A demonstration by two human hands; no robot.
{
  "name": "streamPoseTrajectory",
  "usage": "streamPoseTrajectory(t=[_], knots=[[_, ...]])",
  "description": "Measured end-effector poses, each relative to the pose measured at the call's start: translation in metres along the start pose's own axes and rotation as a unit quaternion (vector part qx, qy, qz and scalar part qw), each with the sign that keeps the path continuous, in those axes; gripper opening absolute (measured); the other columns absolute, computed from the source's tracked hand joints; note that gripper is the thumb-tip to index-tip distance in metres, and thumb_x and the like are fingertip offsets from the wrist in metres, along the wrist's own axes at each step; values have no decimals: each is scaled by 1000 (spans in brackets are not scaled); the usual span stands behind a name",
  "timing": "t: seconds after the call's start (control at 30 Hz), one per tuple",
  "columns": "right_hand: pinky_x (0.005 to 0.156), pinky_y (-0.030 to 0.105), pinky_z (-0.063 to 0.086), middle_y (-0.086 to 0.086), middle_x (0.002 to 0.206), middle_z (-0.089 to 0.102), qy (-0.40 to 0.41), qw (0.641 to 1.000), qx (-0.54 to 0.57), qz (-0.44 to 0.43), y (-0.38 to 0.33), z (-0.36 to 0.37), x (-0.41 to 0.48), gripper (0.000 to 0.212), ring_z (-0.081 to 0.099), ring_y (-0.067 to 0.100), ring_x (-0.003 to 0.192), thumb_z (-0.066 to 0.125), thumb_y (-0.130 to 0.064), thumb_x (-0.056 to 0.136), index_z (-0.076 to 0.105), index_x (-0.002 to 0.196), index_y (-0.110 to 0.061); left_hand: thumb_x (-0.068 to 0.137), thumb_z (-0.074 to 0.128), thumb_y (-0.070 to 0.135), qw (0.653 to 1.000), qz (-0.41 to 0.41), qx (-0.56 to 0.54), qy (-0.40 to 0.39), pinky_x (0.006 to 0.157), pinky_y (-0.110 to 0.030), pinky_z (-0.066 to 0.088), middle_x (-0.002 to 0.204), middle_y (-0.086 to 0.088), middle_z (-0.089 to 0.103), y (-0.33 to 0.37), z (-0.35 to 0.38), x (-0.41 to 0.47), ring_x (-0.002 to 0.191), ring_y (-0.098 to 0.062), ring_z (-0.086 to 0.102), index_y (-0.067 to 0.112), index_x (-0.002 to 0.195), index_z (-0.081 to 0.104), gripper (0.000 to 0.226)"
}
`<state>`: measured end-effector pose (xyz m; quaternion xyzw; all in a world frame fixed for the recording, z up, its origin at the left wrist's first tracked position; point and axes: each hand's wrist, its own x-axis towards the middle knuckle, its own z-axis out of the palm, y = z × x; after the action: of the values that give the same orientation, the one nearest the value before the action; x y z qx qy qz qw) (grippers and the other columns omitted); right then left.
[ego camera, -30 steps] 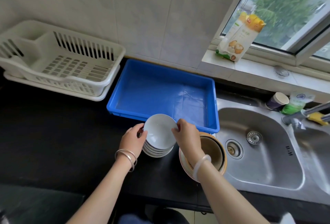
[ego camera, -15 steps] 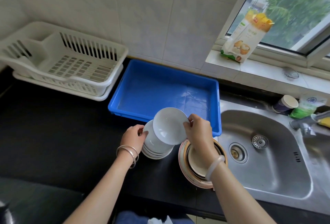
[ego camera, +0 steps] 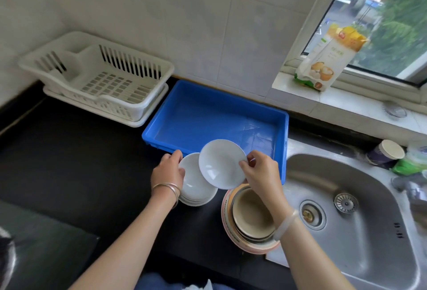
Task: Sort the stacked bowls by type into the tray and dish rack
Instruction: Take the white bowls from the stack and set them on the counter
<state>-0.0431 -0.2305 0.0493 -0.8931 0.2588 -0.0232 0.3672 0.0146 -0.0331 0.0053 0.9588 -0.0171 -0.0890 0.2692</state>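
My right hand (ego camera: 260,171) pinches the rim of a small white bowl (ego camera: 221,163), held tilted above the front edge of the blue tray (ego camera: 208,114). Below it stands a stack of white bowls (ego camera: 194,185) on the black counter, and my left hand (ego camera: 167,170) grips that stack's left rim. To the right sits a second stack of beige bowls with pink rims (ego camera: 250,218), partly hidden by my right forearm. The white dish rack (ego camera: 99,77) stands at the back left with nothing in it. The tray holds nothing.
A steel sink (ego camera: 346,208) lies to the right, with a paper cup (ego camera: 385,154) and a green packet (ego camera: 409,164) on its back edge. A flour bag (ego camera: 328,60) leans on the window sill. Black counter (ego camera: 69,162) stretches to the left.
My right hand has lifted the top white bowl off the stack and carried it up and to the right, toward the tray. My left hand has stayed on the stack.
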Motion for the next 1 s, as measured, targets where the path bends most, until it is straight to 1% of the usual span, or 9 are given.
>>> streamPoseTrajectory(t=[0.13,0.23,0.3,0.4,0.47,0.57,0.7,0.83,1.0], knots=[[53,28,57,3,77,66,-21,998,58,-1,-14,-3,4,5,64,12,50,61,-17,85,63,87,-13,82,58,15,996,-24,-83,1,66,-34,50,84,1,58,-9,-15,2,76,-20,59,21,86,53,8],[48,21,56,-7,71,66,-33,993,108,-25,-35,-2,10,11,66,9,48,61,-15,85,63,94,-21,78,62,13,986,-52,-157,17,69,-39,56,75,9,60,-21,-35,7,74,-16,60,24,82,57,12],[47,16,53,-9,67,66,-41,990,126,-45,-52,2,15,12,65,7,46,61,-14,85,62,91,-24,78,62,11,979,-67,-189,37,64,-38,57,75,12,59,-34,-50,13,72,-11,59,27,79,56,18],[52,27,58,-9,64,63,-55,987,138,-61,-82,15,24,11,63,7,42,62,-14,84,62,89,-24,79,62,8,961,-105,-245,69,49,-27,54,78,13,57,-58,-76,23,70,-7,56,31,74,52,26],[48,26,56,-7,67,64,-73,984,146,-70,-103,31,31,11,63,5,42,62,-15,84,62,89,-24,79,62,5,940,-141,-297,94,47,-27,54,80,7,61,-80,-94,30,72,-13,60,28,73,52,26],[39,12,45,0,75,67,-103,979,154,-80,-134,66,41,10,64,3,46,63,-15,84,62,89,-24,78,61,2,908,-189,-348,139,52,-31,57,80,3,65,-123,-116,37,74,-18,62,26,71,53,27],[50,24,57,6,81,69,-184,965,175,-59,-170,131,52,10,69,11,56,62,-14,86,63,94,-19,78,61,2,866,-254,-385,192,51,-29,55,81,1,65,-187,-135,45,74,-20,63,26,71,54,26],[51,22,57,6,96,62,-239,950,199,-25,-206,201,58,13,68,21,80,62,-11,86,59,82,-23,77,61,0,813,-327,-415,243,49,-26,54,91,-7,62,-244,-144,54,74,-21,60,18,83,56,20],[50,22,56,6,105,56,-279,937,212,-9,-245,284,67,17,62,27,96,61,-7,87,53,85,-21,78,60,-2,748,-392,-451,290,57,-30,55,98,-10,60,-294,-153,73,84,-31,59,13,87,55,18]])
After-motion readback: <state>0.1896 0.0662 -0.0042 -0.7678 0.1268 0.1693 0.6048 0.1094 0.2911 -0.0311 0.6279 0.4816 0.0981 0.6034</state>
